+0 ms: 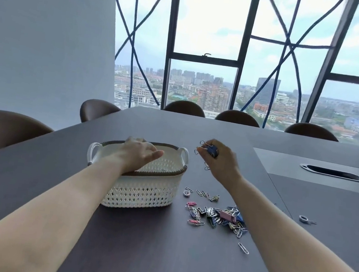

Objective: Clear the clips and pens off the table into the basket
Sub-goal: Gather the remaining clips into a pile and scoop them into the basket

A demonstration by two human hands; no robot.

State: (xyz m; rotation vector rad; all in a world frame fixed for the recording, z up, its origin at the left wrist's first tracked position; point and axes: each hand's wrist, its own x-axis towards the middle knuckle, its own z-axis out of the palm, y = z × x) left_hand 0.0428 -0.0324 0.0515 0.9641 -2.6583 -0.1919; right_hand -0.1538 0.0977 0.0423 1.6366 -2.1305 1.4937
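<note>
A white woven basket [143,194] with a brown rim stands on the dark table [157,258]. My left hand [138,153] hovers over the basket's opening, fingers relaxed and holding nothing. My right hand [220,161] is raised just right of the basket and grips a bunch of clips [209,150], among them a blue binder clip with wire loops sticking out. A heap of coloured paper clips and binder clips [220,216] lies on the table under my right forearm. No pens are visible.
A single paper clip [243,248] lies nearer to me. A few clips and a small ring [187,193] sit beside the basket, and another ring-shaped piece [304,219] lies far right. A grey cable hatch [332,173] is set into the table. Brown chairs [3,128] surround it.
</note>
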